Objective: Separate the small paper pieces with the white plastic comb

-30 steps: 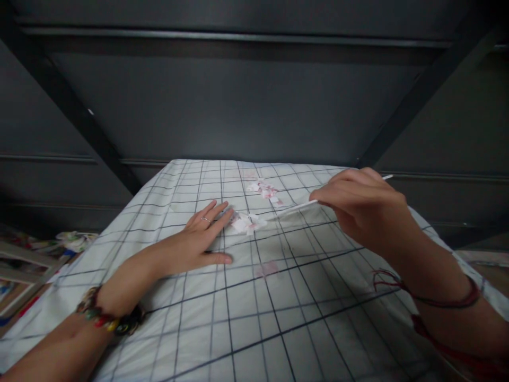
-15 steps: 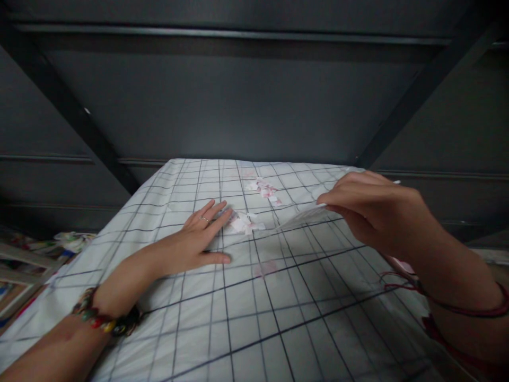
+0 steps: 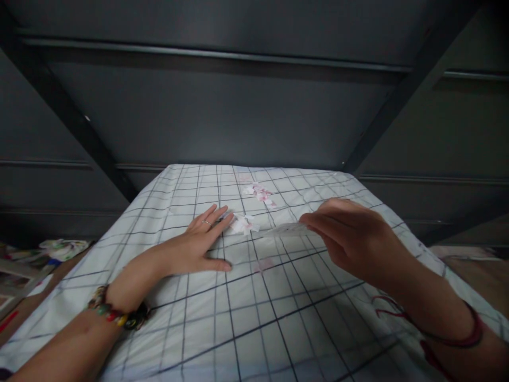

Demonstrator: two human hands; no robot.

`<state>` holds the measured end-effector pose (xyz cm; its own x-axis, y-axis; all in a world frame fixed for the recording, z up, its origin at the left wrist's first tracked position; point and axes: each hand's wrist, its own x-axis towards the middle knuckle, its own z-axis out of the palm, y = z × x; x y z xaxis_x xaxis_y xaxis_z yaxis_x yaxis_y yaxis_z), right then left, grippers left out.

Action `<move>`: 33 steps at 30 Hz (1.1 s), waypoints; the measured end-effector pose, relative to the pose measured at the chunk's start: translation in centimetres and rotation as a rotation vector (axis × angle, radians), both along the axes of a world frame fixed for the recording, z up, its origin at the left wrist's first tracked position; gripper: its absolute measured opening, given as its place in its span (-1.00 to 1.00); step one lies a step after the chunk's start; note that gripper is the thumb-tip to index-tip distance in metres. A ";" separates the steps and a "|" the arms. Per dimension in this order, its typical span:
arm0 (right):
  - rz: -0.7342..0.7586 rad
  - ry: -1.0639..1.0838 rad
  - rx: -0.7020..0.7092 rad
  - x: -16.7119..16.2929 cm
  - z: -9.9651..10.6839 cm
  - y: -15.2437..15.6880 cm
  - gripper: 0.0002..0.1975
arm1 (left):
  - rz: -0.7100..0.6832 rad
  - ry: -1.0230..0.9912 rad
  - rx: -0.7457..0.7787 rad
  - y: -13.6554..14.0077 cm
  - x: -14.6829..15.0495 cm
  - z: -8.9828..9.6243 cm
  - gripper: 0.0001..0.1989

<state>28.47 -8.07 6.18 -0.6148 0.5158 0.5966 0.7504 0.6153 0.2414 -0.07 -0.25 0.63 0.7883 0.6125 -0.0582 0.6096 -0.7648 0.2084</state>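
Note:
My left hand [image 3: 201,241] lies flat with its fingers spread on a white cloth with dark grid lines [image 3: 207,329]. Its fingertips touch a small heap of white and pink paper scraps [image 3: 244,225]. My right hand [image 3: 342,233] is raised just above the cloth, thumb and fingers pinching the edge of a thin clear plastic piece [image 3: 284,228]. That plastic stretches left towards the heap; whether it is a bag or a sheet, I cannot tell. Farther back lies a second cluster of pink and white scraps [image 3: 260,193].
Behind the cloth stands a dark grey panel [image 3: 230,116] with metal bars. Faint pink patches [image 3: 263,265] show on the cloth. Low on the left are a pale frame [image 3: 18,270] and a crumpled cloth-like item [image 3: 63,248].
My right hand has moved left and lower with the plastic, which now hangs closer to the cloth. My left hand stays in place by the scraps. The view has shifted slightly.

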 end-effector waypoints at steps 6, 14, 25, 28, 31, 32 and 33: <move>0.041 0.014 0.023 -0.3 -0.5 -1.2 -0.74 | 0.003 0.020 -0.031 -0.1 0.0 0.0 -0.04; -0.007 0.021 0.011 -1.5 -0.7 -3.7 -0.72 | 0.013 0.009 -0.063 0.0 0.0 -0.5 -0.04; -0.184 0.005 0.040 -3.1 -0.6 -5.3 -0.73 | 0.203 0.187 -0.105 -1.3 0.6 0.4 0.06; -0.145 0.030 0.016 -4.0 -0.3 -6.1 -0.72 | 0.179 0.165 -0.109 -2.3 -0.8 0.1 0.07; -0.154 0.028 0.038 -4.2 0.0 -6.4 -0.73 | 0.164 0.124 -0.076 -3.7 -2.8 -0.3 0.07; -0.186 0.014 0.059 -4.1 0.0 -6.4 -0.73 | 0.163 0.120 -0.065 -4.1 -3.4 -0.3 0.07; -0.231 -0.004 0.080 -4.0 0.0 -6.3 -0.74 | 0.162 0.121 -0.054 -4.6 -4.0 -0.4 0.07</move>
<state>24.51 -14.36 6.21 -0.4884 0.5943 0.6389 0.8680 0.4063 0.2855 -4.07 -4.81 0.26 0.6652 0.7240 -0.1827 0.7467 -0.6447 0.1639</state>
